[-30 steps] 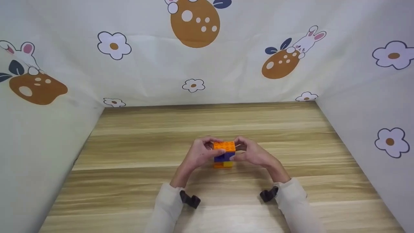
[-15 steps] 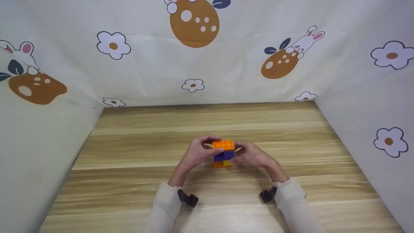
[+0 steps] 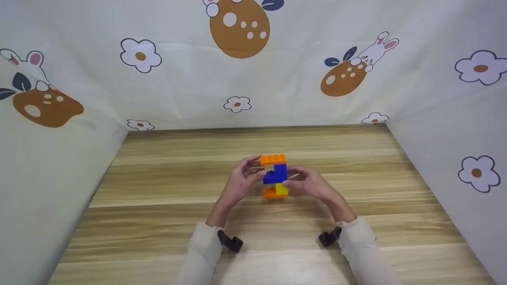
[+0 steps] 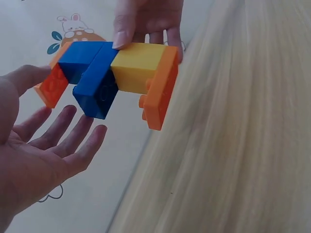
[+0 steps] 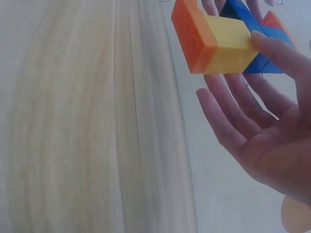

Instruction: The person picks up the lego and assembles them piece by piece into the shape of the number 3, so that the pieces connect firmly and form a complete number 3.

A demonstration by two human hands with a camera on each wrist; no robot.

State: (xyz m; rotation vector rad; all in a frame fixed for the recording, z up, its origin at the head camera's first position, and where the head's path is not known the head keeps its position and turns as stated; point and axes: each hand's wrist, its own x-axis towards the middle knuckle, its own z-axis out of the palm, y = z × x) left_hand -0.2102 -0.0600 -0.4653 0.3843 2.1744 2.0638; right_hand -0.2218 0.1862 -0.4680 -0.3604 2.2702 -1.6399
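A stack of toy building blocks joins an orange plate on top point(image 3: 273, 159), blue blocks point(image 3: 280, 173), a yellow block point(image 3: 281, 189) and an orange plate at the bottom point(image 3: 270, 193). My right hand point(image 3: 313, 184) grips its right side, thumb near where blue meets yellow. In the right wrist view, the fingers point(image 5: 233, 104) reach behind the yellow block point(image 5: 228, 43). From the left, my left hand point(image 3: 241, 182) holds the stack lightly between thumb and fingers. The left wrist view has that thumb point(image 4: 31, 77) at the end orange plate point(image 4: 52, 86) and fingertips beside the blue blocks point(image 4: 99, 87).
A wood-grain tabletop point(image 3: 178, 178) spreads around the hands. Pale cloth walls point(image 3: 190, 79) printed with flowers and rabbits stand at the back and both sides. Black wrist mounts point(image 3: 231, 241) sit at the cuffs.
The stack has tilted so its front now shows more, with the top orange plate farther up in the head view. My left hand's fingers have shifted upward with it; the right thumb shows on its front again.
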